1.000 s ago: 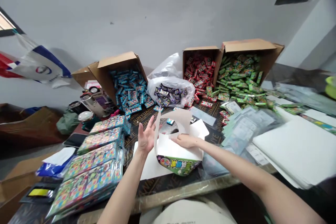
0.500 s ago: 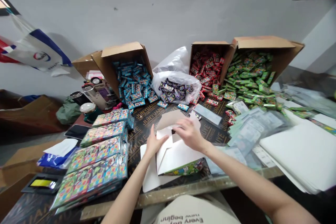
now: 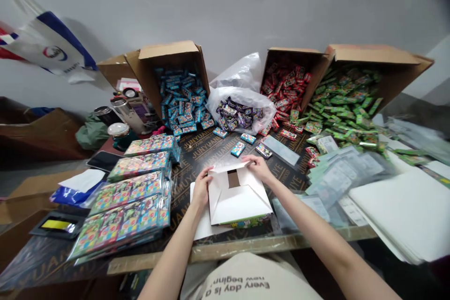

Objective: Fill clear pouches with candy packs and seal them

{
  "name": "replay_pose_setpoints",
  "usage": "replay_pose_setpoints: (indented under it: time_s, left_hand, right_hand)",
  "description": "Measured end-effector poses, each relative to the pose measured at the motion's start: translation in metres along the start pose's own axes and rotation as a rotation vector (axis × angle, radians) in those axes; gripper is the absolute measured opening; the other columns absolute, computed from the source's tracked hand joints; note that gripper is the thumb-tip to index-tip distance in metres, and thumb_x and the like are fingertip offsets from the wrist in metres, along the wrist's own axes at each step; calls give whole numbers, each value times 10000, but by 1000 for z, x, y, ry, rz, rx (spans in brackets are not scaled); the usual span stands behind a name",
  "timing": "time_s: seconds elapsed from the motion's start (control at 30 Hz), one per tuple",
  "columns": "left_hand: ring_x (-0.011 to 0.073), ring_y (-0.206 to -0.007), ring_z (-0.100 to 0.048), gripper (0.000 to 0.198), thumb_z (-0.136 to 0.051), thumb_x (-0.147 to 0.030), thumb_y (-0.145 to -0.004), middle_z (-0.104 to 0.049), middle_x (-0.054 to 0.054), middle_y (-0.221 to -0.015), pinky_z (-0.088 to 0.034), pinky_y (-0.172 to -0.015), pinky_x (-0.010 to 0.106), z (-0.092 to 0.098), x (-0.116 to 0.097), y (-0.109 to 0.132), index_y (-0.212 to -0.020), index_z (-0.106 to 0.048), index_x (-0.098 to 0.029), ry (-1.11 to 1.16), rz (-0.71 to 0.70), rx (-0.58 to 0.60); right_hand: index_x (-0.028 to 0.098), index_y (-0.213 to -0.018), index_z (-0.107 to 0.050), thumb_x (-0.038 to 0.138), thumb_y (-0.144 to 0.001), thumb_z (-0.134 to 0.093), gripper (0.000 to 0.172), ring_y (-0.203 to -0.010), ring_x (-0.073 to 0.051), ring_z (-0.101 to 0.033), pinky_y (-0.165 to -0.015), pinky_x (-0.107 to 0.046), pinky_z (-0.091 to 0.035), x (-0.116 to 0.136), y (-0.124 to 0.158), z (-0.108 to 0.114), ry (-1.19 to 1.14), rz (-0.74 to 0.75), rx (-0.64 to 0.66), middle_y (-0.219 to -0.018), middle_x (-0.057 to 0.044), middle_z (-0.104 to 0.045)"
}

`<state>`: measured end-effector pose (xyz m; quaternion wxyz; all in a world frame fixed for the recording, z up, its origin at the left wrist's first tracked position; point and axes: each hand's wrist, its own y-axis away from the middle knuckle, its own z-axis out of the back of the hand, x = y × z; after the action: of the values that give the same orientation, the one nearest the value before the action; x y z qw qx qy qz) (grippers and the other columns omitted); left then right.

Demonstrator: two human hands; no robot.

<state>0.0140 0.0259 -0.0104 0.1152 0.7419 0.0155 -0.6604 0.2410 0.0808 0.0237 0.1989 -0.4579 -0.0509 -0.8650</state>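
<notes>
A white cardboard box (image 3: 242,206) with a colourful green printed side lies in front of me, its white flaps folded inward around a small brown gap. My left hand (image 3: 201,191) grips the far left corner of the box's raised flap, thumb on top. At the far right corner, my right hand (image 3: 259,168) pinches the same flap's edge. White sheets (image 3: 199,227) lie partly under the box on its left. Just beyond the box are a blue packet (image 3: 238,149) and a dark purple packet (image 3: 263,150).
Behind stand open cartons of blue packets (image 3: 184,103), red packets (image 3: 286,86) and green packets (image 3: 346,98), with a plastic bag (image 3: 258,96) of purple ones between. Stacked printed packs (image 3: 130,201) sit left. Clear sleeves (image 3: 337,173) and white sheets (image 3: 397,206) lie right.
My hands have moved apart to the flap's two far corners. The far flap, earlier spread out backward, now stands raised, and packets behind it show. The view has shifted slightly.
</notes>
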Motion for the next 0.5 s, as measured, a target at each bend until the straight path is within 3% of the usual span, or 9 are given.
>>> replay_pose_setpoints:
  time_s: [0.1, 0.2, 0.27, 0.33, 0.5]
  left_hand:
    - [180, -801, -575, 363, -548, -422, -691, -599, 46, -904, -443, -715, 283, 2, -5, -2, -940, -562, -159, -31, 12, 2]
    - [207, -899, -555, 511, -746, -321, -503, -594, 33, -935, -408, -817, 307, 2, -12, -3, -962, -569, -183, -134, -28, 48]
    - [243, -998, -516, 631, -798, -251, -416, -580, 48, -1008, -354, -906, 341, 2, -14, -3, -1002, -569, -203, -313, -99, 74]
    - [283, -1058, -477, 593, -794, -259, -438, -563, 68, -1040, -299, -960, 382, 2, -12, -1, -991, -586, -211, -475, -152, 71]
    - [323, -1089, -447, 503, -766, -302, -504, -543, 77, -1039, -253, -985, 433, -2, -2, 4, -973, -604, -226, -484, -127, 11]
  right_hand:
    - [133, -1028, -642, 237, -828, -282, 424, -1102, -231, -504, -943, -391, -347, 1, 4, 4, -26, 6, 0, -1179, -123, -556]
    - [152, -1025, -648, 423, -759, -513, 403, -1149, -267, -458, -961, -398, -323, 1, 5, 13, 0, 46, 111, -1228, -127, -516]
    - [176, -1148, -573, 471, -562, -711, 670, -1176, -298, -416, -968, -410, -307, 1, 5, 17, 126, 96, 223, -1277, -139, -460]
    - [177, -1252, -467, 464, -487, -763, 869, -1143, -305, -429, -943, -412, -327, 3, 4, 17, 316, 128, 289, -1250, -157, -461]
    - [175, -1299, -378, 441, -535, -755, 893, -1007, -298, -488, -836, -382, -392, 14, 9, 5, 683, 98, 261, -1078, -146, -514]
